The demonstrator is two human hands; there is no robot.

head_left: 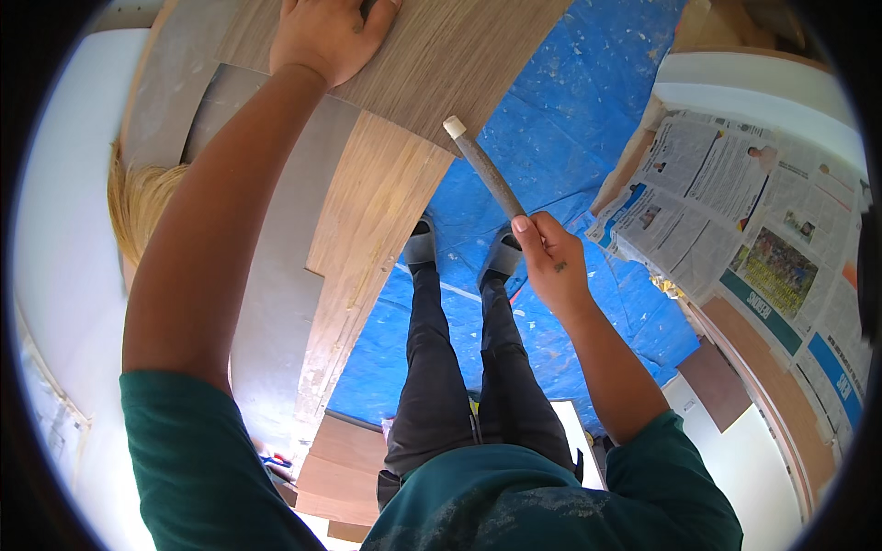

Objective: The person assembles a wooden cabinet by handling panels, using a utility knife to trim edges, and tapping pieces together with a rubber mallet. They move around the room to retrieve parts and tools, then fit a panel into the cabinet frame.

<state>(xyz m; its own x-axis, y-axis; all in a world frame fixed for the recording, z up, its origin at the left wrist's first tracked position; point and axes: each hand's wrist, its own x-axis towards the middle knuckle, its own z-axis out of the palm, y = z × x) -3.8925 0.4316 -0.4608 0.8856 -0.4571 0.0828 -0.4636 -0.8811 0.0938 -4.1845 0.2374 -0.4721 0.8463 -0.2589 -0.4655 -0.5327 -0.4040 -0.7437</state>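
My left hand (326,39) lies flat on a grey-brown wood-grain board (441,64) at the top, its fingertips cut off by the picture's edge. My right hand (557,264) is closed round the lower end of a grey-brown stick (493,174) with a pale, blunt tip. The stick slants up and to the left, and its tip appears beside the board's lower right corner. What the stick is for its kind, I cannot tell.
Lighter wood panels (354,197) and a grey sheet (276,266) adjoin the board. A blond bristly bundle (147,197) sticks out at left. Blue tarp (570,119) covers the floor under my feet. Newspaper (707,184) covers a curved surface at right.
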